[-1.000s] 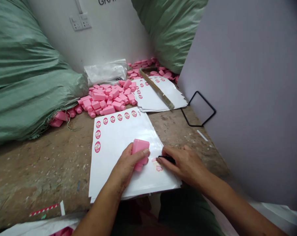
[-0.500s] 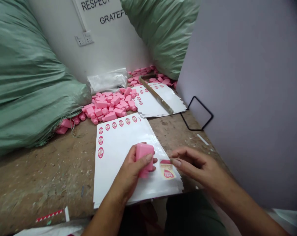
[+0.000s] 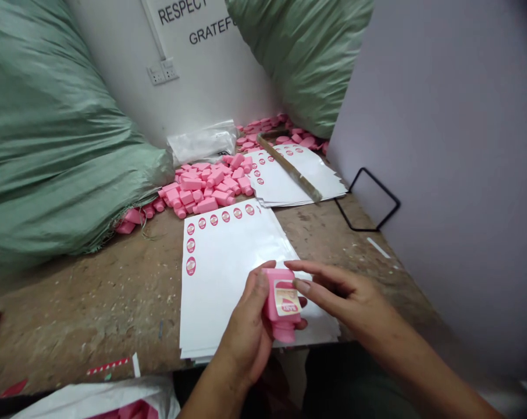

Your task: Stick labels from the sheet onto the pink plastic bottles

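Observation:
My left hand [image 3: 247,326] is wrapped round a small pink plastic bottle [image 3: 284,333], its neck tilted down towards me. A cream and pink sticker label [image 3: 287,301] lies against the bottle's front face. At the label's right edge is the thumb of my right hand [image 3: 348,297], while the index finger reaches over the bottle's top corner. The other right fingertips are partly hidden. Beneath both hands lies a stack of white label sheets [image 3: 222,273], with oval pink stickers along its top and left edges.
Pink bottles [image 3: 206,186] are heaped behind the sheets, beside a clear plastic bag [image 3: 202,142]. A second sheet stack [image 3: 285,186] lies under a flat bar [image 3: 289,169]. Green sacks [image 3: 71,128] flank the table [image 3: 128,291]. A black wire frame [image 3: 366,228] leans at the right partition. An open white sack [image 3: 159,393] is nearest me.
My right hand has brought the sticker label onto the bottle's face. The left hand has turned the bottle slightly and come nearer the right hand. The view has shifted a little left.

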Demonstrator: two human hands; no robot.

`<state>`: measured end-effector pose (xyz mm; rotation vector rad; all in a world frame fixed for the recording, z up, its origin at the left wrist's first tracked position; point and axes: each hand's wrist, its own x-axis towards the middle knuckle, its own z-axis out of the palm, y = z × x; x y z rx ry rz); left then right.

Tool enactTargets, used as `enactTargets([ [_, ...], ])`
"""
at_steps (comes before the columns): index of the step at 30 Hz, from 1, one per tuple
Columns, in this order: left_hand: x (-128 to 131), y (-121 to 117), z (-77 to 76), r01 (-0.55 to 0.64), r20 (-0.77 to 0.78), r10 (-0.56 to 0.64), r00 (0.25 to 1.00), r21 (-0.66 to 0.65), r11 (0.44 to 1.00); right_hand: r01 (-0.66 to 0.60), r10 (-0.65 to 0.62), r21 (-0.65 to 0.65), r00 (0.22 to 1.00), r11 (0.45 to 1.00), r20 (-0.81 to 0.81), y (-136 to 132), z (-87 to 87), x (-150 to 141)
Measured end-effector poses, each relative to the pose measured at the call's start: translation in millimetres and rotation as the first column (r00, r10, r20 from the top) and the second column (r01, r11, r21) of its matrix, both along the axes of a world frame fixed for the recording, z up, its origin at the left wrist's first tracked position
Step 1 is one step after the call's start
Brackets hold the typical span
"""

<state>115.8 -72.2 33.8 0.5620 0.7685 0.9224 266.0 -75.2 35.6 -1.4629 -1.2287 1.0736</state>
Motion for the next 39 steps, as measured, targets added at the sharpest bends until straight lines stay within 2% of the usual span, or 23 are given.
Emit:
enactTargets([
  [8, 1.1, -0.2, 0.7, 0.004, -0.011, -0.004, 1.000, 0.031, 1.000, 0.026, -0.026, 0.015, 0.999, 1.000, -0.019, 2.5, 0.7, -2.1],
  [21, 2.1, 1.7, 5.1, 0.002, -0.044, -0.001, 0.999, 0.030, 1.000, 0.001, -0.001, 0.034, 1.000, 0.999, -0.011, 5.0, -2.7, -0.4],
  [26, -0.5, -0.5, 5.2, 0.053, -0.093, -0.047, 0.995, 0.066, 0.996, -0.008, 0.006, 0.058, 0.999, 0.998, 0.040, 3.6, -1.9, -1.7],
  [28, -1.2, -1.3, 4.3, 0.056, -0.120, -0.048, 0.992, 0.061, 0.997, -0.017, 0.009, 0.075, 0.994, 0.997, 0.108, 2.8, -1.5, -1.0],
  [30, -1.6, -1.6, 2.8, 0.053, -0.131, -0.045, 0.990, 0.057, 0.997, -0.031, -0.008, 0.139, 0.964, 0.990, 0.267, 2.1, -2.7, 1.8],
  [33, -2.2, -2.0, 1.4, 0.078, -0.115, -0.072, 0.991, 0.048, 0.996, -0.035, -0.135, 0.307, 0.845, 0.951, 0.517, 1.1, -6.9, 8.9],
  [35, -2.9, -3.0, 1.8, 0.102, -0.090, -0.100, 0.991, 0.017, 0.995, 0.015, -0.227, 0.366, 0.808, 0.930, 0.544, -0.1, -8.1, 12.0],
  [37, -3.8, -5.1, 2.7, 0.123, -0.063, -0.123, 0.990, -0.009, 0.992, 0.068, -0.221, 0.321, 0.854, 0.945, 0.472, -1.8, -6.1, 10.6],
  [39, -5.0, -7.6, 3.5, 0.142, -0.042, -0.142, 0.989, -0.003, 0.990, 0.041, -0.115, 0.207, 0.926, 0.978, 0.359, -3.1, -2.0, 4.6],
])
